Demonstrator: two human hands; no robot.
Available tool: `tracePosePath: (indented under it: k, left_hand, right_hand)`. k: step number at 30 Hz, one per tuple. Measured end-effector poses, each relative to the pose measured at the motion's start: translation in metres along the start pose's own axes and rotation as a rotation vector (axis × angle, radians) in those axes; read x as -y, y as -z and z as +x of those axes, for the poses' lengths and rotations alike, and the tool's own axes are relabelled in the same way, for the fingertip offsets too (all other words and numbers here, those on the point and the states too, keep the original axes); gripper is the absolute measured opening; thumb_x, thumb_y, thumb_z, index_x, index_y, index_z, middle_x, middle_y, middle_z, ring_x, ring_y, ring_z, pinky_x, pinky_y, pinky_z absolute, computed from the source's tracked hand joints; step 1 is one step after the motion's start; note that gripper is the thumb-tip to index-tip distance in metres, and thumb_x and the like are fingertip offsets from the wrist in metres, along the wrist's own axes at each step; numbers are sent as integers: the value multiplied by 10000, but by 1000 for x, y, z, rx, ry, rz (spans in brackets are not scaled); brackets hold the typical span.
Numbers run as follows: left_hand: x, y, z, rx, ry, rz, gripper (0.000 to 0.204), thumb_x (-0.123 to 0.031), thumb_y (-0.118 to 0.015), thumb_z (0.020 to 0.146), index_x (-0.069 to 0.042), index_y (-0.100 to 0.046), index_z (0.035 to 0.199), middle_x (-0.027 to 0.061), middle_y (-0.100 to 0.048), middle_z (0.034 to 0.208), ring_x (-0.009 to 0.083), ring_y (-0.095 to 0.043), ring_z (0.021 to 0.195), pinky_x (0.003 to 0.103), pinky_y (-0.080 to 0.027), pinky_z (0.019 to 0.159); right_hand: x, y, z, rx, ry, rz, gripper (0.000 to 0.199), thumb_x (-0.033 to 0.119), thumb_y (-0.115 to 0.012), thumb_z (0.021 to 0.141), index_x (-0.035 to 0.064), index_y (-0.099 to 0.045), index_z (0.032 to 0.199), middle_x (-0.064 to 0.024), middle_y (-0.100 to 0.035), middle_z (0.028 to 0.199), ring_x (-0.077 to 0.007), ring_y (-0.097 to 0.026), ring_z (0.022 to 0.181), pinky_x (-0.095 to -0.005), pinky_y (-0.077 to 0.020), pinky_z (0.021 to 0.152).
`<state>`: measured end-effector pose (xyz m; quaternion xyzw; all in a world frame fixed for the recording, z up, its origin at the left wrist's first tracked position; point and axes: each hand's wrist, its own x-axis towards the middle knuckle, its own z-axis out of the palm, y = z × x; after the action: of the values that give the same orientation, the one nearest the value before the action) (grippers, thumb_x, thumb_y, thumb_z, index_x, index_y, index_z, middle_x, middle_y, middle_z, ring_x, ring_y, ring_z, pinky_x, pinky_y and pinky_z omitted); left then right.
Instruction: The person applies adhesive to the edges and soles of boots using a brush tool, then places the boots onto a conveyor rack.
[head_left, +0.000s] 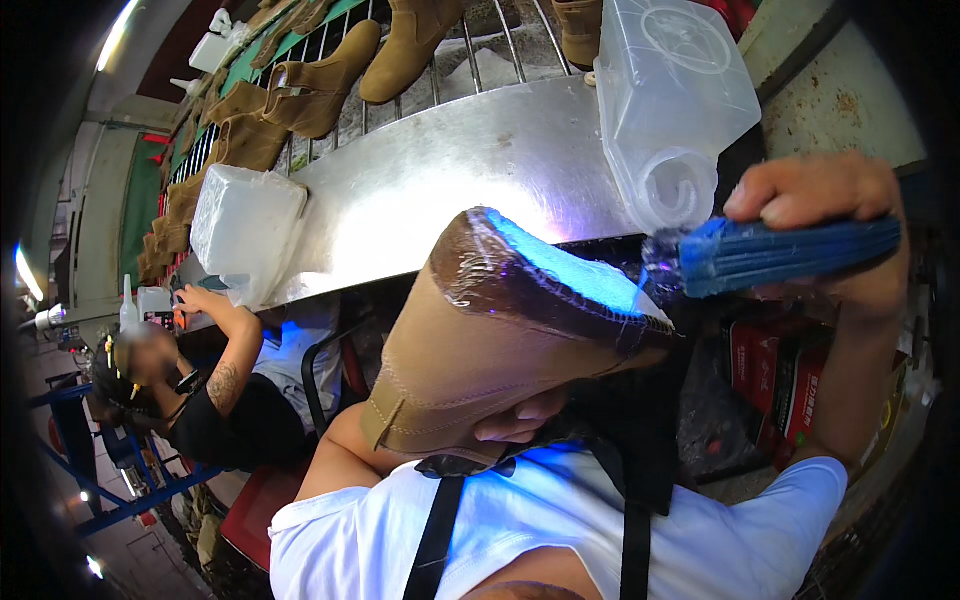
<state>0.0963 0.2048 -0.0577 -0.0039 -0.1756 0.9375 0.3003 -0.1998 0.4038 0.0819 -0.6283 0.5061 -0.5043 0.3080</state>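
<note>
A tan ankle boot (500, 350) is held tilted on its side in front of my chest, its bottom turned up and away from me. A wet dark brown band runs round its lower edge, and the bottom glows bright blue under the light. My left hand (525, 418) is closed on the boot, with a few fingers showing against the upper and the rest hidden. My right hand (825, 195) grips a brush (790, 255) with a thick blue handle. The brush's dark bristles are at the toe-side rim, where thin strands hang between them and the boot.
A metal bench (460, 160) lies ahead, with a translucent plastic jug (670, 90) and a cut plastic container (245, 225) on it. Several tan boots (320, 85) stand on a rack beyond. A co-worker (240, 400) sits at left. Red boxes (770, 380) sit low at right.
</note>
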Motion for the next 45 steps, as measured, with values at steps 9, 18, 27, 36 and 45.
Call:
tracePosePath:
  k: [9, 18, 27, 36, 45]
  left_hand:
    - [6, 3, 5, -43, -9, 27, 778, -594, -528, 958, -74, -347, 1508, 231, -555, 1003, 293, -631, 618, 329, -491, 577]
    - [8, 13, 5, -61, -19, 16, 774, -595, -556, 945, -66, -369, 1478, 230, -546, 992, 290, -626, 633, 325, -494, 564]
    - [6, 31, -8, -113, -74, 18, 771, -595, -584, 931, -57, -390, 1449, 228, -538, 982, 287, -620, 649, 320, -497, 551]
    - [-2, 4, -1, 46, 8, -118, 764, -496, -651, 915, -53, -374, 1472, 220, -544, 1068, 314, -639, 855, 352, -533, 721]
    - [-56, -31, -26, -218, -463, 703, 685, -395, -649, 896, -80, -420, 1460, 173, -546, 1199, 290, -628, 987, 365, -519, 826]
  right_hand:
    - [30, 1, 81, 276, 82, -239, 246, 109, -700, 892, 49, -692, 1130, -238, -685, 1111, -272, -738, 865, -290, -600, 729]
    - [37, 0, 91, 386, 72, -379, 195, 116, -705, 879, 38, -734, 1055, -248, -702, 1084, -311, -739, 905, -326, -591, 798]
    - [24, -4, 79, 389, 2, -240, 163, 123, -710, 867, 27, -777, 980, -258, -720, 1057, -350, -741, 945, -362, -582, 867]
    - [-33, -19, 36, 157, 59, 186, 170, 91, -798, 782, -7, -786, 920, -273, -723, 1056, -345, -747, 928, -365, -594, 859]
    - [-55, -23, -53, -247, 42, 370, 156, -20, -684, 844, -40, -748, 985, -313, -685, 1139, -391, -704, 1043, -453, -586, 930]
